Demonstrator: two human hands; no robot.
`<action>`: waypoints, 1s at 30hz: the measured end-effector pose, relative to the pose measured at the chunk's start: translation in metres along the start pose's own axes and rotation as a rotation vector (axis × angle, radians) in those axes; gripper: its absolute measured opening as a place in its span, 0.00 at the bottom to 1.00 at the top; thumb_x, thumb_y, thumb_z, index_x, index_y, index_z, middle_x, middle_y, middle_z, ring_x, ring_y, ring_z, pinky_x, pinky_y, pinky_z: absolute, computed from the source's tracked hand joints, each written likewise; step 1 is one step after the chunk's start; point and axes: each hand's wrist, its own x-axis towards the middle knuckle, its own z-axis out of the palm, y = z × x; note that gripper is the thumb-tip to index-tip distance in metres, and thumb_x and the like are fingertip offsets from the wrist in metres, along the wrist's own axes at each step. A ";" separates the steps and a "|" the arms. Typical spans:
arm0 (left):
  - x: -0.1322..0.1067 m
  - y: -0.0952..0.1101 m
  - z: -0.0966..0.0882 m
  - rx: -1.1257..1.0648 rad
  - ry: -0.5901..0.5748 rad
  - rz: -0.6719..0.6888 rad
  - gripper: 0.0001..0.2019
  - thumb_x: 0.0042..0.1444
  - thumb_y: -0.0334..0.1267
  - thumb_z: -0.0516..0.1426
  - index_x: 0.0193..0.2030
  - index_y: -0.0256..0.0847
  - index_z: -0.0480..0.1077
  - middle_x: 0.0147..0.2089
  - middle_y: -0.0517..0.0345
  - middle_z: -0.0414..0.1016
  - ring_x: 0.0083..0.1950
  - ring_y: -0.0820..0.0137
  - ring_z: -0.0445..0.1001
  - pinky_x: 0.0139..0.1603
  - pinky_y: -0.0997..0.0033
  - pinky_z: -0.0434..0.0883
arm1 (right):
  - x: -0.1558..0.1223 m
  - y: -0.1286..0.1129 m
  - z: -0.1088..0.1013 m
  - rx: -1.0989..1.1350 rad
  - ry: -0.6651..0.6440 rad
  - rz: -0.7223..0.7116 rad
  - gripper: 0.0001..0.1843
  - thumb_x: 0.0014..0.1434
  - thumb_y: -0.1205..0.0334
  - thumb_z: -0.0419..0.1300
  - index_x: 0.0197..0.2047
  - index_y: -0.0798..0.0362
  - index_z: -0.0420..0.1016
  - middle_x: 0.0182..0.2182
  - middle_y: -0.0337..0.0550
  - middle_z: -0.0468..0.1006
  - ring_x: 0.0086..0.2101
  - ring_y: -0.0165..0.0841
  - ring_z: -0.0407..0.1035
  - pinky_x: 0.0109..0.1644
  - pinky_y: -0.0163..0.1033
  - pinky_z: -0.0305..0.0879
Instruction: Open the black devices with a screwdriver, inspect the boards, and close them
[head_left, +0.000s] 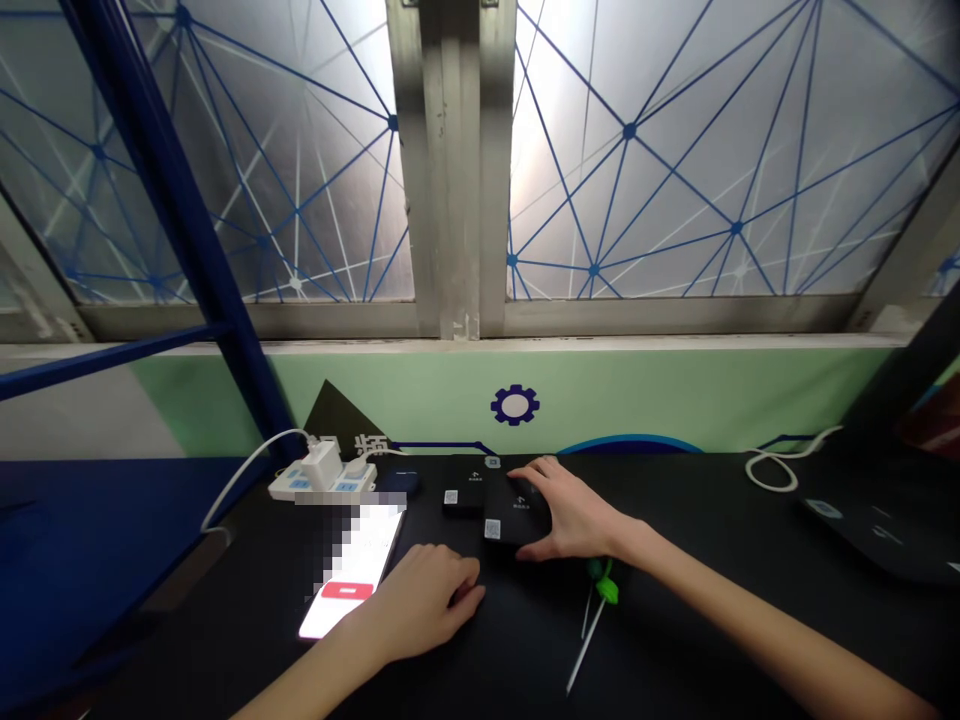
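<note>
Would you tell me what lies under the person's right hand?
A black box with a square label lies under the right hand; the part beneath the palm is covered, so it cannot be seen.

**Small marks, almost nothing I can read**

Under my right fingers (541, 470), the black box (517, 512) has tiny white print and a square code sticker (492, 529); the second black box (463, 487) shows the same. Left of my left fingers (469, 585), the phone (351, 570) is pixelated around a red button (347, 591). Far above, the wall (645, 395) has a blue gear sign (515, 405).
</note>
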 end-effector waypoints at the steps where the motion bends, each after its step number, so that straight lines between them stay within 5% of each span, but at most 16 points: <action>1: 0.000 0.000 -0.001 0.007 -0.001 -0.004 0.15 0.67 0.41 0.52 0.27 0.42 0.61 0.28 0.60 0.72 0.30 0.65 0.72 0.28 0.68 0.52 | -0.005 -0.002 0.000 0.018 0.003 0.001 0.54 0.40 0.38 0.74 0.66 0.53 0.65 0.52 0.53 0.69 0.51 0.49 0.65 0.55 0.52 0.68; 17: 0.003 -0.011 0.004 0.090 0.077 -0.100 0.14 0.67 0.37 0.50 0.28 0.42 0.60 0.28 0.59 0.71 0.28 0.65 0.71 0.27 0.67 0.47 | -0.044 -0.037 0.025 0.085 -0.004 0.003 0.54 0.36 0.39 0.75 0.64 0.51 0.66 0.53 0.52 0.69 0.51 0.50 0.65 0.56 0.52 0.67; 30: 0.004 -0.009 0.001 0.092 0.051 -0.103 0.14 0.70 0.39 0.48 0.31 0.43 0.63 0.29 0.58 0.73 0.30 0.63 0.73 0.28 0.69 0.51 | -0.062 -0.047 0.018 0.121 -0.096 -0.074 0.54 0.41 0.34 0.72 0.66 0.52 0.65 0.58 0.54 0.69 0.55 0.53 0.65 0.60 0.55 0.64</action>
